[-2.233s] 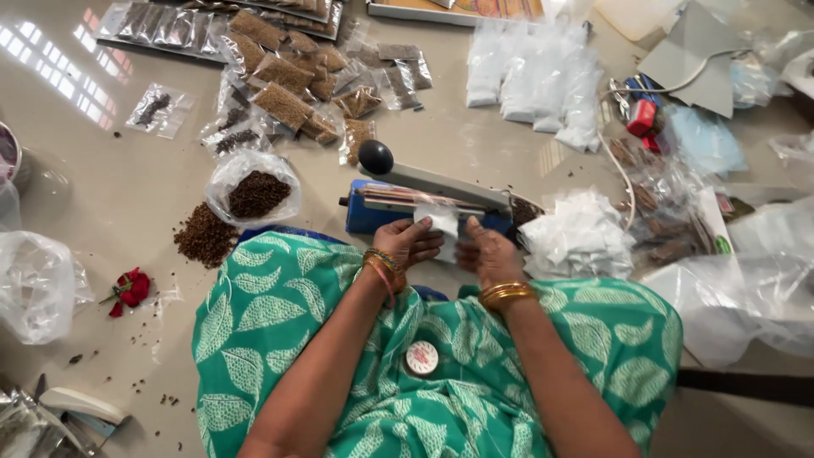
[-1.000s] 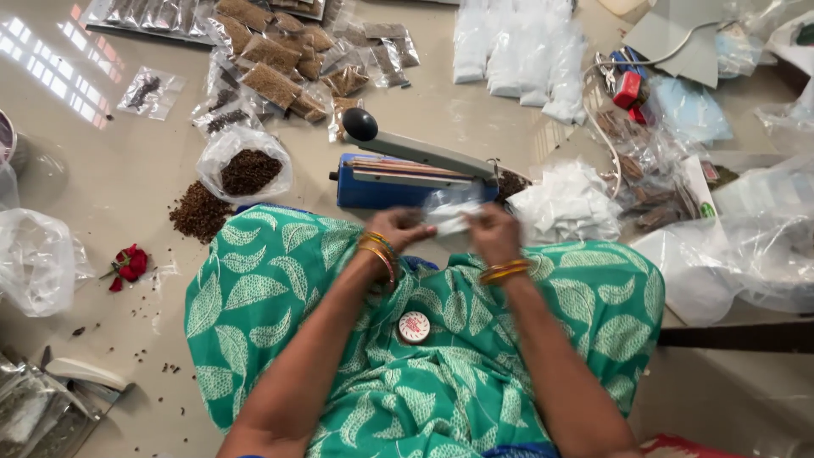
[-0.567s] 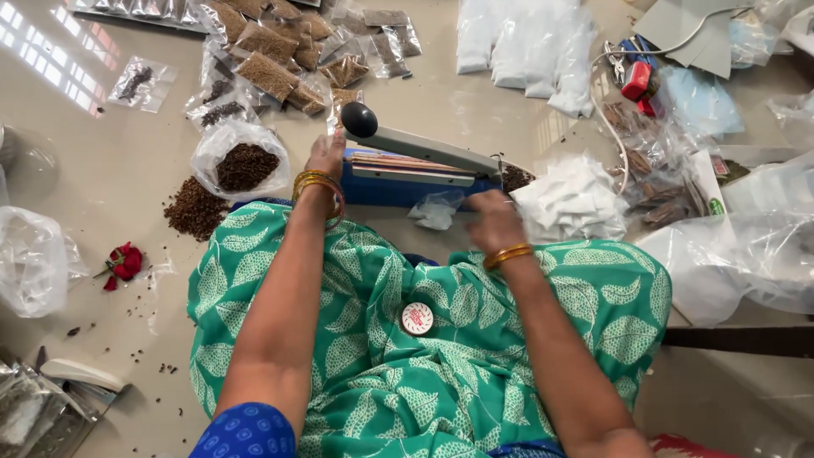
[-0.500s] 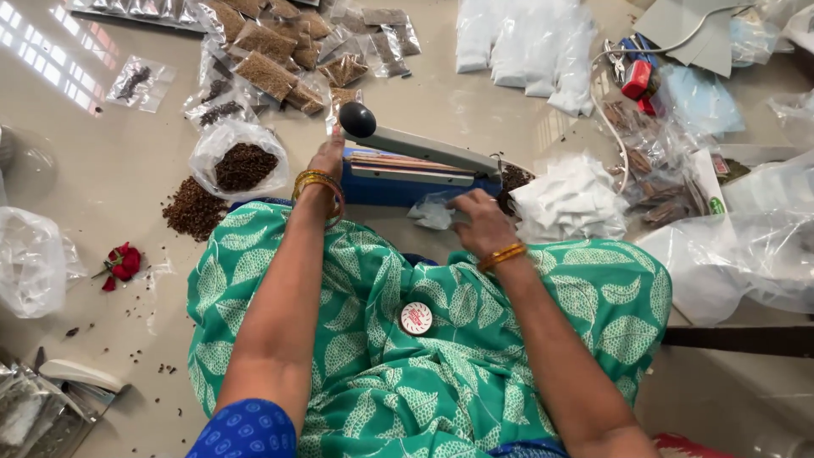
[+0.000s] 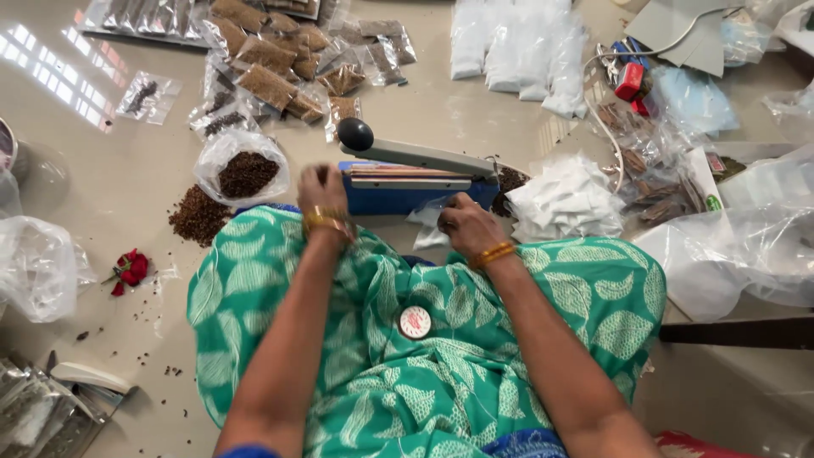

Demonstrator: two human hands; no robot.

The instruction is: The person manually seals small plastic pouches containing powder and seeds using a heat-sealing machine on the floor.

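A blue heat sealer [image 5: 398,193] with a grey lever arm and black knob [image 5: 355,134] lies on the floor in front of my green patterned lap. The lever is raised. My right hand [image 5: 465,226] holds a small clear plastic pouch [image 5: 426,222] at the sealer's front edge, under the arm. My left hand [image 5: 321,188] is beside the sealer's left end, below the knob, fingers curled with nothing seen in them. Both wrists wear gold bangles.
An open bag of brown seeds [image 5: 243,170] and a loose seed heap [image 5: 197,215] lie left of the sealer. Filled pouches [image 5: 271,64] are piled behind it, empty white pouches [image 5: 564,197] to its right. A red rose [image 5: 129,269] and big clear bags [image 5: 34,267] lie around.
Both hands held the pouch over my lap. Then my left hand moved up to the sealer's left end and my right hand brought the pouch to the sealer's jaw.
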